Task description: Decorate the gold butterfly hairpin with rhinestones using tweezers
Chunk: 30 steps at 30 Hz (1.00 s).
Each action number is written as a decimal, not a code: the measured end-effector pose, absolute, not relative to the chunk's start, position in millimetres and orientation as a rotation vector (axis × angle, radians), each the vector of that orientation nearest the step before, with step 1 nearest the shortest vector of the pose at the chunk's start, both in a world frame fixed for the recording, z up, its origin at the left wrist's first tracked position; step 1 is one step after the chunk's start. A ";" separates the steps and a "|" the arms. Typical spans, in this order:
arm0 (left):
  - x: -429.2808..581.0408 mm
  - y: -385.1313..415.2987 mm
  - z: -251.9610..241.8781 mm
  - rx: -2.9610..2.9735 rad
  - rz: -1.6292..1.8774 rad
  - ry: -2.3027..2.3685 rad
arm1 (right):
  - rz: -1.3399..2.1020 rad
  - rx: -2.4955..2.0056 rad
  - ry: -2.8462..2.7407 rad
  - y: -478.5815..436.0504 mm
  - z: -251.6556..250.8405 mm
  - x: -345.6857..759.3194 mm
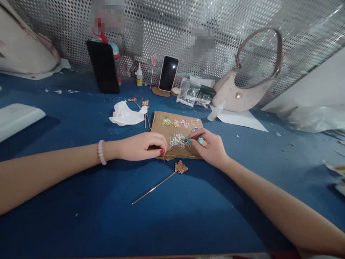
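A brown cardboard piece (161, 124) lies on the blue table, carrying small piles of coloured rhinestones: green (166, 121), gold (175, 123), pink (184, 123) and a larger silver heap (176, 139). My left hand (140, 145), fingers curled, rests on the cardboard's left edge. My right hand (211, 147) pinches thin tweezers (192, 137) whose tip reaches into the silver heap. A gold hairpin with a butterfly-shaped head (181, 167) lies just in front of the cardboard, between my hands.
Crumpled white tissue (125, 115) and more gold hairpins (145, 106) lie behind the cardboard. Two phones (104, 66) (168, 73) lean on the perforated metal wall, with a glue bottle (139, 75), plastic bags (188, 91) and a beige handbag (242, 93). A white box (16, 118) sits far left.
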<state>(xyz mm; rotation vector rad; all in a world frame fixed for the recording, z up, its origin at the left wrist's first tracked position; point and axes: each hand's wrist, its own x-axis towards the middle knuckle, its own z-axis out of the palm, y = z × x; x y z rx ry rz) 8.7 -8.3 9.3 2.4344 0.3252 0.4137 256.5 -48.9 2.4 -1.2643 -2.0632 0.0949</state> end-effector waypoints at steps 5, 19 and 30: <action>9.2 -8.5 8.9 2.438 0.419 0.320 | 0.097 -1.271 -2.065 -48.9 2.0 256.0; 9.5 -5.6 7.2 2.444 0.425 0.291 | 0.112 -1.314 -2.028 -50.1 2.5 254.9; 8.9 -7.6 6.4 2.432 0.423 0.323 | 0.066 -1.327 -1.929 -46.8 7.5 277.0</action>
